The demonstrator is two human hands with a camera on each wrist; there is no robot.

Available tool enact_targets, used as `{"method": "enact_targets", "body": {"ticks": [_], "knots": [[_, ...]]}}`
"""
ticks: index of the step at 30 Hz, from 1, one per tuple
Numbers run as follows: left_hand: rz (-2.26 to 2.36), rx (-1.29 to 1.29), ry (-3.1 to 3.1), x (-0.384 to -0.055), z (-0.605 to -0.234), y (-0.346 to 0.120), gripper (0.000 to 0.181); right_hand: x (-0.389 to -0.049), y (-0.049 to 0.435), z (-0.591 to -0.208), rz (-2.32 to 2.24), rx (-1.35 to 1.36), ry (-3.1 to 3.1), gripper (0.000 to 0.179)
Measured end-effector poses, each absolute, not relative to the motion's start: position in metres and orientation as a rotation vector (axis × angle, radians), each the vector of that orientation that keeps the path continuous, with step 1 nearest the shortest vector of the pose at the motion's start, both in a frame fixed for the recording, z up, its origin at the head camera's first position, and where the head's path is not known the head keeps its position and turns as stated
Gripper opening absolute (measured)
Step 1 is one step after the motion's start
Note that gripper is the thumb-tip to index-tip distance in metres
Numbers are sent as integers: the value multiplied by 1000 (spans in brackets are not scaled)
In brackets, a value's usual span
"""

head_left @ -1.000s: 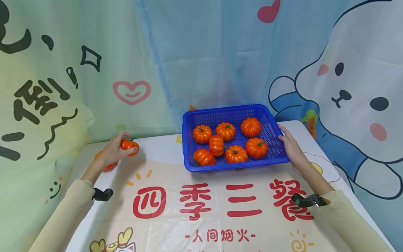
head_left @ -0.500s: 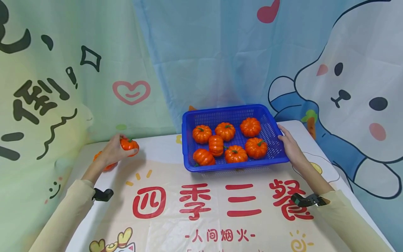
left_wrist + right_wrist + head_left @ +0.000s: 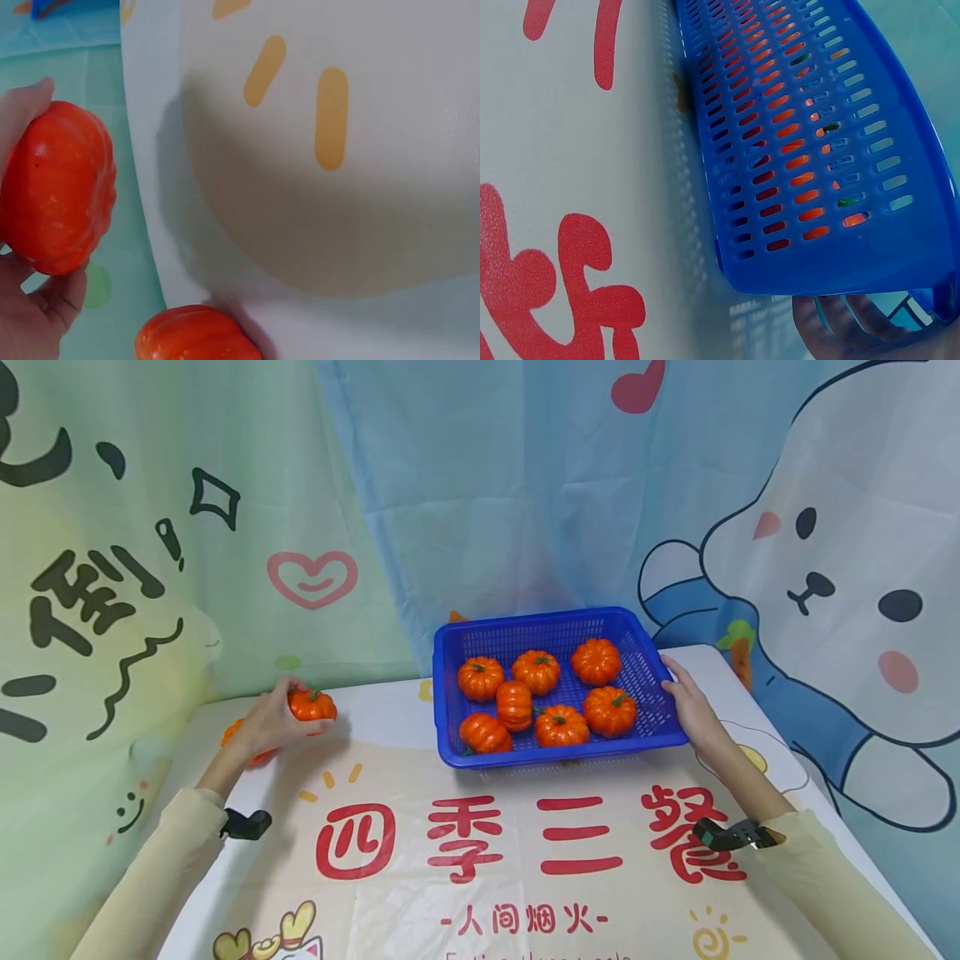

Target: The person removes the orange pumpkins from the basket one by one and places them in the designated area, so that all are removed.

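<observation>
My left hand [image 3: 272, 720] grips a small orange-red pumpkin [image 3: 315, 706] with a green stem, above the back left of the table. In the left wrist view, thumb and fingers curl around the sides of this pumpkin [image 3: 64, 187]. A second pumpkin [image 3: 261, 757] lies on the table below that wrist, partly covered by it. At the basket's right end, my right hand [image 3: 693, 708] holds the blue plastic basket [image 3: 442, 710]. Its fingers [image 3: 844, 319] sit under the rim against the end wall in the right wrist view. Several orange pumpkins, one of them a pumpkin [image 3: 597, 662] at back right, lie inside.
A printed cloth [image 3: 525, 827] with red lettering covers much of the white table [image 3: 375, 710]. Behind the table hangs a cartoon curtain [image 3: 480, 485]. A thin cable [image 3: 772, 739] loops near the right forearm.
The pumpkin in my left hand has turned slightly, its stem now facing more upward, and has shifted a little right. My right hand and the basket stay in place.
</observation>
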State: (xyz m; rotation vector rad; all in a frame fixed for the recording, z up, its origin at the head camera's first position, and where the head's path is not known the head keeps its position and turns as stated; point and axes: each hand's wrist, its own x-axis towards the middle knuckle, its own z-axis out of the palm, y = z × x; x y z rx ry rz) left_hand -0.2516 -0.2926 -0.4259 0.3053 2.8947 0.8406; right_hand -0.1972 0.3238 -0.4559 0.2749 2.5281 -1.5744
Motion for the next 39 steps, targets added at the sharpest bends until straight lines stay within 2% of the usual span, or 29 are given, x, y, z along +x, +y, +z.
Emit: {"method": "enact_targets", "body": {"ticks": [4,11,18,27,35,39], "knots": [[858,307,2896,-252,-427,-294,72,-198,324,-456,-1573,274,2532,58],[830,392,2862,-253,-432,-296,83,-198,324,-457,-1576,270,2529,57],[852,386,2879,-249,-439,-296,77,-197,324,-458,-1576,269,2529,57],[931,175,2930,-237,-467,-296,89,-197,324,-456,-1579,262,2529,58],[1040,1,2898,-231,-486,-290,85,-197,323,-456,-1575,269,2529,57],[1021,-26,2891,-232,-488,-284,90,-197,324,-456,-1581,274,2530,57]]}}
